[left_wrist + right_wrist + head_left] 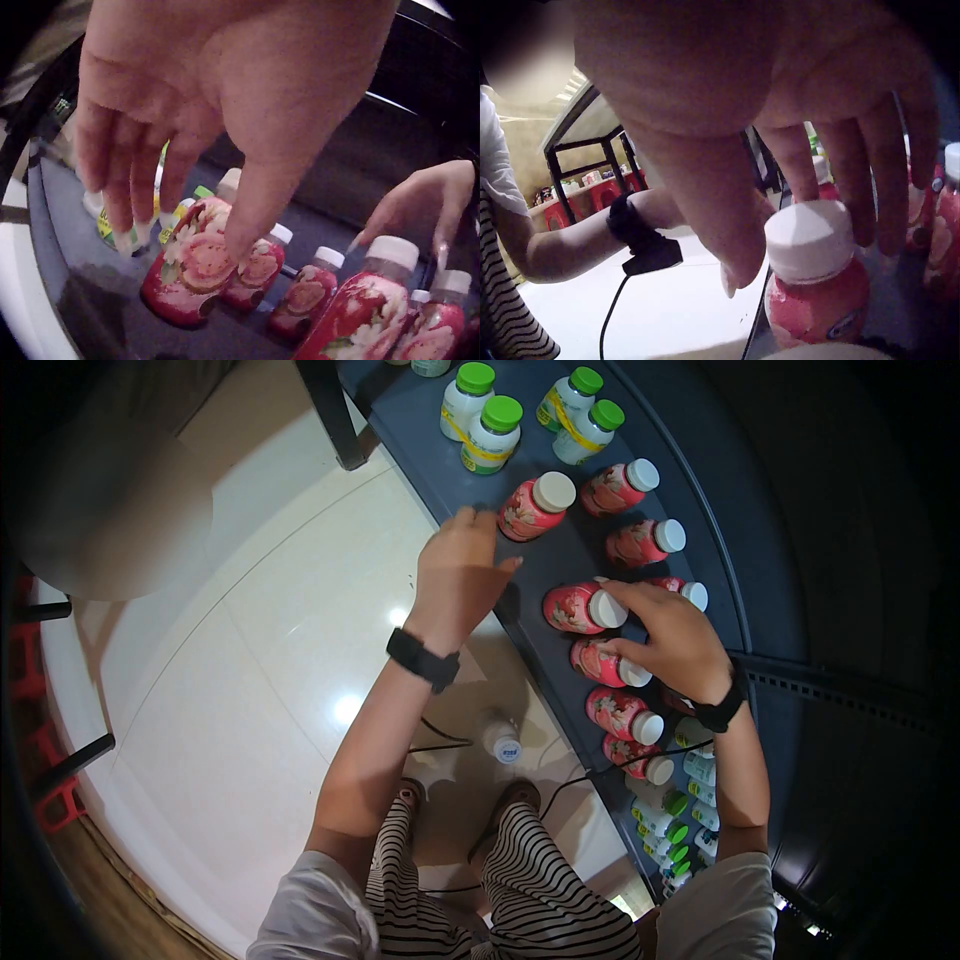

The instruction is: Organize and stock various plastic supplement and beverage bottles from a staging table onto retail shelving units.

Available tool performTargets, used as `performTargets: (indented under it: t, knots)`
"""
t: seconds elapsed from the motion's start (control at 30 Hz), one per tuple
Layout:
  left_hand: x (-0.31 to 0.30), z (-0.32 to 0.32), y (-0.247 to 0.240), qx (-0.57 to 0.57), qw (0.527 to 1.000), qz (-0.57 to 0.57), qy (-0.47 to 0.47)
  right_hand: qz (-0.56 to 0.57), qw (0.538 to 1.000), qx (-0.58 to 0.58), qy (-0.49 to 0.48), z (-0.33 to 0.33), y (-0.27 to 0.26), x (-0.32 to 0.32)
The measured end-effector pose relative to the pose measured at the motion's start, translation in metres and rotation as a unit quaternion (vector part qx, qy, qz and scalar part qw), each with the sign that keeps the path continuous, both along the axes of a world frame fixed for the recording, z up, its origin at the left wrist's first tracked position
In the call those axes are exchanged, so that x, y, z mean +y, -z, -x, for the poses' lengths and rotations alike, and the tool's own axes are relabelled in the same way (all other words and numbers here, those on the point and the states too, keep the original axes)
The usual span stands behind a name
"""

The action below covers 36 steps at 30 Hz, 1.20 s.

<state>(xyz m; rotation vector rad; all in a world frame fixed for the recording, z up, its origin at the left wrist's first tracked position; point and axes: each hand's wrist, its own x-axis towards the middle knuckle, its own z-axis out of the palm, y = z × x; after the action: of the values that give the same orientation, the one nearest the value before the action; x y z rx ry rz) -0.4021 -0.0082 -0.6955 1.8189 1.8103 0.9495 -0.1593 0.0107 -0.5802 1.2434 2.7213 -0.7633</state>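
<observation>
My left hand (460, 578) hovers at the shelf's front edge, its fingers extended beside a red bottle (522, 515) with a white cap and a fruit-and-flower label. In the left wrist view, that upright bottle (191, 270) shows beyond the thumb. Over a row of similar red bottles is my right hand (682, 640), thumb and fingers spread around the nearest bottle (570, 608). Seen from the right wrist, its white cap (810, 240) stands between the thumb and the loosely extended fingers, which partly hide the bottles behind.
Green-capped white bottles (490, 440) with yellow bands stand at the shelf's far end. More red bottles (615, 490) line the back of the dark shelf (440, 465). A white-capped bottle (503, 740) is on the floor below, near a black cable (565, 785).
</observation>
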Motion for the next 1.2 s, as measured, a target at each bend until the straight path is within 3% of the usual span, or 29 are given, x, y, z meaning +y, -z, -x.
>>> performTargets:
  t: [0.07, 0.17, 0.37, 0.77, 0.87, 1.2]
  knots:
    - [-0.011, -0.001, -0.005, -0.036, 0.995, 0.057, 0.069, -0.024, 1.0, 0.008, 0.005, -0.004, -0.011, -0.005]
    - [-0.02, -0.019, 0.007, -0.1, 0.982, 0.033, 0.157, -0.014, 0.999, -0.006, 0.046, -0.001, -0.043, -0.017]
    - [-0.026, -0.054, 0.006, -0.106, 0.974, 0.051, 0.193, -0.002, 0.997, -0.033, 0.072, -0.009, -0.061, -0.037]
    - [-0.02, -0.071, 0.014, -0.176, 0.972, 0.025, 0.154, -0.015, 0.995, -0.031, 0.089, -0.023, -0.054, -0.046]
    - [-0.012, -0.066, 0.02, -0.121, 0.981, -0.01, 0.153, -0.02, 0.995, -0.034, 0.087, -0.023, -0.053, -0.046]
    - [0.007, -0.052, 0.02, -0.112, 0.985, -0.099, 0.081, -0.019, 0.994, -0.04, 0.101, -0.027, -0.049, -0.048]
